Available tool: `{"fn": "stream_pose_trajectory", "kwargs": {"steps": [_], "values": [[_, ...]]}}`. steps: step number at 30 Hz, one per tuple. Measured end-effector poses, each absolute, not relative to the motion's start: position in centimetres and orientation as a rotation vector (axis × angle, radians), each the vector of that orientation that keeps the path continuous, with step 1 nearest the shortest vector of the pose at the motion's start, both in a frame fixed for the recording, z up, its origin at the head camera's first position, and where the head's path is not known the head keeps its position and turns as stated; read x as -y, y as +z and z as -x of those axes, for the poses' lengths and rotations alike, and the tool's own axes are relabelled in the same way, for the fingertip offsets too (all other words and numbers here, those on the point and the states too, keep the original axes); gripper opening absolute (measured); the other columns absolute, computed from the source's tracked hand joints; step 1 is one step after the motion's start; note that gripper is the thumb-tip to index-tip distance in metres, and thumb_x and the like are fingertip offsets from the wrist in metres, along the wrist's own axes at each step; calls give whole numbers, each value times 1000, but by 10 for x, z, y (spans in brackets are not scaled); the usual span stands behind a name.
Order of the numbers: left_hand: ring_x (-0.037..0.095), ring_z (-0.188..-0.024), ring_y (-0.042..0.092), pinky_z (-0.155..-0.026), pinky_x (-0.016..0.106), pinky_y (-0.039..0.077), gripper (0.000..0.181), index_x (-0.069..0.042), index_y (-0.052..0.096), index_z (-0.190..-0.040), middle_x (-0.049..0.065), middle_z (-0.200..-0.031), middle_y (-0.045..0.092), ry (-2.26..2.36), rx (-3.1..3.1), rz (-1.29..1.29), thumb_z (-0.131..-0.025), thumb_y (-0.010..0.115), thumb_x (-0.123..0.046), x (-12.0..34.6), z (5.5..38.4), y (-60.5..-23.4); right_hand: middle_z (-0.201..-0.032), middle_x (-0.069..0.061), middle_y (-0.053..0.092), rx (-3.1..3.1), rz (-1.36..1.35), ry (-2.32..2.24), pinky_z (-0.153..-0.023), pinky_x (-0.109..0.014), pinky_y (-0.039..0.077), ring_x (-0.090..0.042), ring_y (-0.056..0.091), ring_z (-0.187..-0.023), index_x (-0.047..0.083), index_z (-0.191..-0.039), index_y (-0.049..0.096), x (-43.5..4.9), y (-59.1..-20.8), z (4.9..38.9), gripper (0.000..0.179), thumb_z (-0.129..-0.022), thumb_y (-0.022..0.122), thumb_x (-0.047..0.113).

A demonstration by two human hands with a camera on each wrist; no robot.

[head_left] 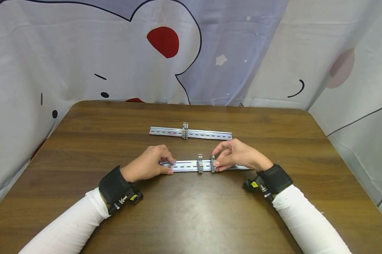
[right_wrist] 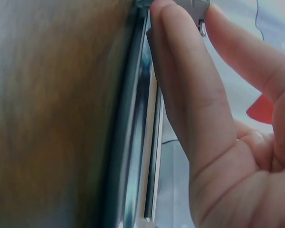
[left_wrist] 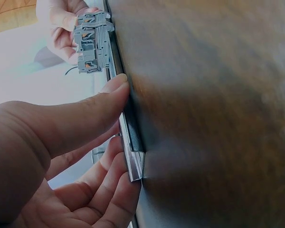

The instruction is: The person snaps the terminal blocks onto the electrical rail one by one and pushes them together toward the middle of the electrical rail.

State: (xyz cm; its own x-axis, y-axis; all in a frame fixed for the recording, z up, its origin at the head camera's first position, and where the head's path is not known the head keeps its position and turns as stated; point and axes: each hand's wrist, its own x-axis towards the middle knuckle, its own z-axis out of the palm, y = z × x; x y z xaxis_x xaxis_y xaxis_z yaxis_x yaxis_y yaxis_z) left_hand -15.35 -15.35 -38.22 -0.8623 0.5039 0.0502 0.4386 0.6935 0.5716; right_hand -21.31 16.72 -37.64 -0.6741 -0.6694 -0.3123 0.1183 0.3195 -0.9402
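Observation:
A slotted metal DIN rail (head_left: 188, 164) lies across the table in front of me. My left hand (head_left: 148, 163) grips its left end, thumb on the near edge and fingers on the far edge. In the left wrist view the thumb presses along the rail (left_wrist: 137, 166). A grey terminal block (head_left: 200, 163) sits upright across the rail right of its middle. Just right of that, my right hand (head_left: 240, 155) pinches a second terminal block (head_left: 213, 163) between thumb and fingers, at the rail. Only a corner of this block (right_wrist: 194, 7) shows in the right wrist view.
Farther back lies another DIN rail (head_left: 207, 134), with terminal blocks (head_left: 185, 131) side by side near its middle. The brown wooden table (head_left: 191, 211) ends at a printed curtain (head_left: 121, 53) behind and at the right.

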Motion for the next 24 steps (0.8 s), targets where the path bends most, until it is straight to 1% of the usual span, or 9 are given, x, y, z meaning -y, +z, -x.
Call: {"fn": "stream_pose_trajectory", "kwargs": {"steps": [5,12,24], "values": [[19,-85,57,-72,30,45,26,-10,76,-100,2,-95,63,906,-2785,-775,-76,84,-17,153,154,-382,-93,-26,70,-1882,491,-1452,-79,-46,55,-37,71,-86,-12,-120,51,-160,-377,209,43,-84,73,-2],[19,-85,57,-72,30,45,26,-10,76,-100,2,-95,63,909,-2783,-775,-77,84,-17,153,153,-382,-92,-23,71,-1863,462,-1498,-80,-46,55,-36,71,-86,-11,-121,51,-151,-381,206,45,-83,74,-2],[19,-84,57,-72,30,45,26,-10,76,-100,2,-95,63,906,-2784,-777,-77,84,-18,154,153,-382,-94,-23,71,-1872,471,-1497,-79,-45,55,-34,71,-86,-8,-120,53,-141,-379,203,43,-83,74,-1]]}}
